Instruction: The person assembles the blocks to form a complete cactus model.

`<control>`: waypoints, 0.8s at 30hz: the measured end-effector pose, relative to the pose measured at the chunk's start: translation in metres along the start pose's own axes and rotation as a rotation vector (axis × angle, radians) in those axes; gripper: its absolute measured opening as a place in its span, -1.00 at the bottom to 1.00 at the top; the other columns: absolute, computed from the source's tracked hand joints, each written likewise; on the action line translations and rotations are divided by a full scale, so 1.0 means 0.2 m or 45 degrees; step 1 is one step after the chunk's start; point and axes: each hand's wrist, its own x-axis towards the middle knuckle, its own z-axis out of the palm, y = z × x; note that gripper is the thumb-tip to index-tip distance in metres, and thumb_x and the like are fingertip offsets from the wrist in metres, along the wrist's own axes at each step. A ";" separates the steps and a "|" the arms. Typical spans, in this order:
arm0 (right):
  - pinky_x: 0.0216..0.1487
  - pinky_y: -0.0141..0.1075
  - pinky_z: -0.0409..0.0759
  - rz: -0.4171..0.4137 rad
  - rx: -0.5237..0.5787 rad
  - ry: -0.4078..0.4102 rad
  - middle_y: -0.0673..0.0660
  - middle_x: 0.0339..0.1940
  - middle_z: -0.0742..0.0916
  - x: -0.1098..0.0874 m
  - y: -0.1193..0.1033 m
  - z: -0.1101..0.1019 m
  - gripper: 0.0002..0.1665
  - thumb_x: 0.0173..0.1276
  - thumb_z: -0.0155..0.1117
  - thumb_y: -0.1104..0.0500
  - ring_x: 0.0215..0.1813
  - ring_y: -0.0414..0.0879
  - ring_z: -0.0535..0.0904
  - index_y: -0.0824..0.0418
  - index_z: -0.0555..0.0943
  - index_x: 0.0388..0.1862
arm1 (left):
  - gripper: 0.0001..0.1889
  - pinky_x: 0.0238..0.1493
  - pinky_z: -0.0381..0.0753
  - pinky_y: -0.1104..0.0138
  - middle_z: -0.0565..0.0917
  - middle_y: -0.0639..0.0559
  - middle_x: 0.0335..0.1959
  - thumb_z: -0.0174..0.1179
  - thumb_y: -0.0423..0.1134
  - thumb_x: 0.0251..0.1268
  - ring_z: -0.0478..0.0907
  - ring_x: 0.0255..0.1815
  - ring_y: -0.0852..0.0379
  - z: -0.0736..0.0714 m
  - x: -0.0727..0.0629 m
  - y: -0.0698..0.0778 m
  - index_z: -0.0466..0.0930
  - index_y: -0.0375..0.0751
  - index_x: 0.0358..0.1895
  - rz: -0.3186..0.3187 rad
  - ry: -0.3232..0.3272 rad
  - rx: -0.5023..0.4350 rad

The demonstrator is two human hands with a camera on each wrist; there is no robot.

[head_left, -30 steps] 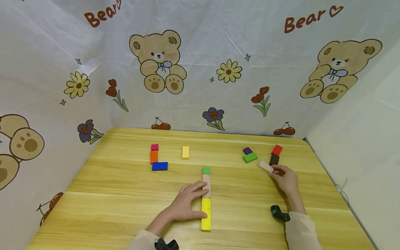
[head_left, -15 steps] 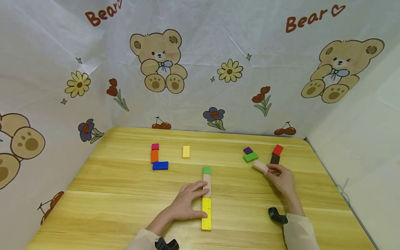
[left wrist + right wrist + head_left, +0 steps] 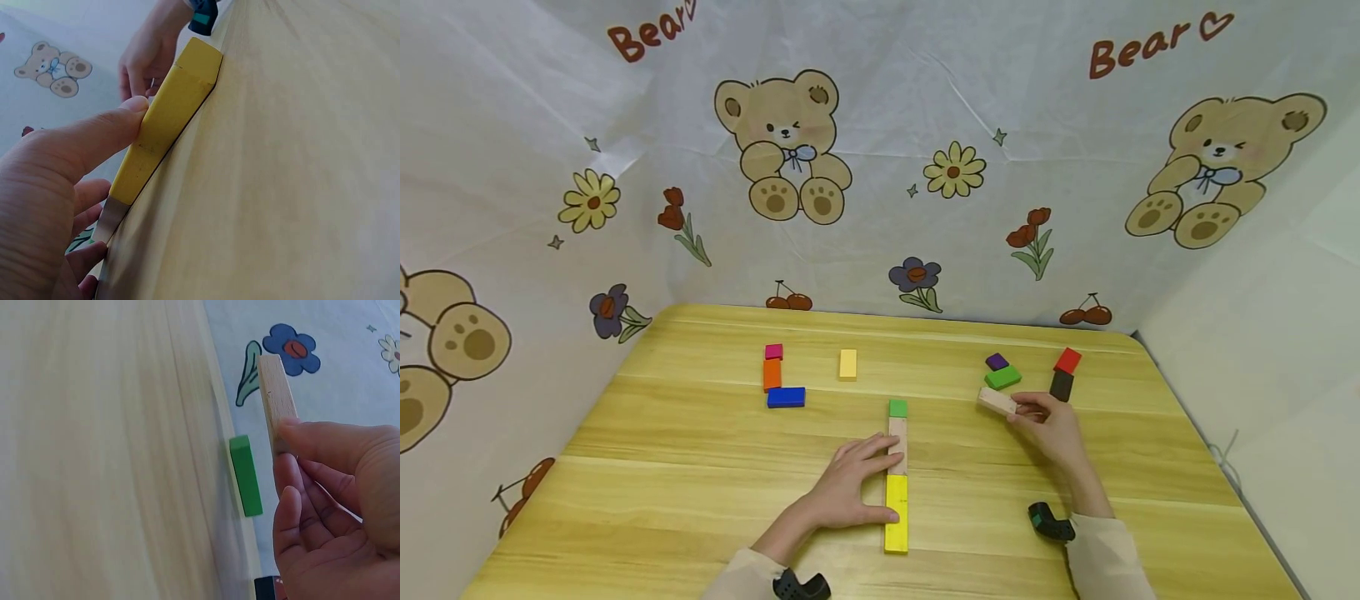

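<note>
Down the middle of the table a row runs lengthwise: a small green block (image 3: 898, 408), a plain wooden block (image 3: 897, 460) and a long yellow block (image 3: 897, 533). My left hand (image 3: 846, 487) lies along its left side, thumb touching the yellow block and fingertips at the plain wooden one; the fingers are spread. In the left wrist view the thumb meets the yellow block (image 3: 165, 119) near its edge. My right hand (image 3: 1052, 429) pinches another plain wooden block (image 3: 997, 402) by one end between thumb and fingers. The right wrist view shows this held block (image 3: 275, 394) too.
Behind the right hand are a purple block (image 3: 997, 362), a green block (image 3: 1003, 377), a red block (image 3: 1067, 360) and a black block (image 3: 1062, 386). At back left sit a pink block (image 3: 773, 352), an orange block (image 3: 772, 375), a blue block (image 3: 786, 397) and a pale yellow block (image 3: 847, 365).
The right hand has moved left with the plain wooden block, away from the black block and towards the row. The left hand stays on the row.
</note>
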 end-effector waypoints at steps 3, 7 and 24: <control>-0.22 -0.60 0.56 -0.010 0.006 -0.015 0.30 -0.17 0.71 0.00 -0.02 0.03 -0.61 0.19 0.45 0.27 -0.25 -0.42 0.55 0.35 0.66 0.01 | -0.15 0.47 0.08 -0.09 0.25 0.08 0.53 0.38 0.23 0.01 0.08 0.57 -0.05 0.00 0.00 0.00 0.41 -0.05 0.39 0.004 0.000 0.008; -0.22 -0.58 0.57 -0.040 0.016 -0.033 0.29 -0.20 0.70 0.00 -0.06 0.07 -0.62 0.17 0.46 0.31 -0.25 -0.36 0.57 0.36 0.67 -0.01 | -0.15 0.47 0.09 -0.09 0.25 0.08 0.52 0.38 0.23 0.01 0.09 0.57 -0.04 0.00 0.00 0.00 0.41 -0.05 0.39 0.010 0.005 0.010; -0.23 -0.47 0.63 -0.146 0.056 -0.179 0.19 -0.27 0.71 -0.03 -0.18 0.25 -0.67 0.11 0.48 0.37 -0.27 -0.20 0.62 0.29 0.70 -0.10 | -0.16 0.46 0.09 -0.10 0.26 0.08 0.52 0.38 0.23 0.01 0.09 0.57 -0.05 0.00 0.00 0.00 0.42 -0.05 0.39 0.006 0.003 0.012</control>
